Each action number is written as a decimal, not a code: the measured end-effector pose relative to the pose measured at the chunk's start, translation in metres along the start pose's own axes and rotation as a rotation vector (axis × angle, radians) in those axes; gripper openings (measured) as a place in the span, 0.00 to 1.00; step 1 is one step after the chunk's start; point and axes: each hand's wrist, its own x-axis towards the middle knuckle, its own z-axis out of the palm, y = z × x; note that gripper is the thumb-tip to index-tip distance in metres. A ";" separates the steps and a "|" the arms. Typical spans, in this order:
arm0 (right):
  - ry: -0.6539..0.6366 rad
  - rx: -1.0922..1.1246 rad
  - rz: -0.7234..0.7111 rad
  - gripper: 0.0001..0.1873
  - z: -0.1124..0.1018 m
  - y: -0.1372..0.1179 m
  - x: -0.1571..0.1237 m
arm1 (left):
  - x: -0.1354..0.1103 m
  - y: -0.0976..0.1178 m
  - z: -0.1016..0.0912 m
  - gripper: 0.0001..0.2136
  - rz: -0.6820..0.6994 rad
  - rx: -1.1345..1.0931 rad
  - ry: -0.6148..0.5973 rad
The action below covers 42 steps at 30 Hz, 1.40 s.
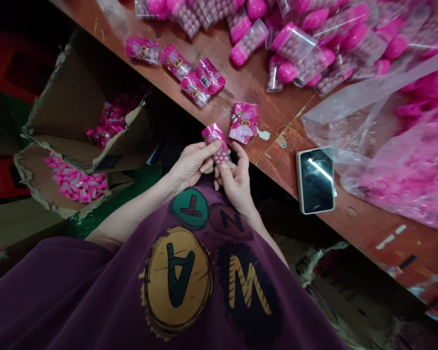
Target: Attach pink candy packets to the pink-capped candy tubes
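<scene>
Between my two hands, just off the table's edge, is a clear candy tube [221, 154] of small pink balls, its upper part covered by a printed pink sleeve. My left hand [194, 163] pinches the sleeve end with thumb and fingers. Around the lower, clear end, my right hand [235, 177] is closed, thumb over the balls. A flat stack of printed pink sleeves [244, 121] lies on the table just beyond my right fingers. Several sleeved tubes [175, 62] lie along the edge to the upper left.
Unsleeved tubes with pink caps [295, 41] are heaped at the table's [277, 167] back. To the right are a phone [316, 180] and a clear plastic bag [405, 170] of pink pieces. Cardboard boxes [69, 97] holding pink items stand below on the left.
</scene>
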 end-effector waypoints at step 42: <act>0.376 -1.321 -0.573 0.22 -0.045 -0.056 0.063 | 0.019 0.027 0.002 0.12 0.195 0.042 0.096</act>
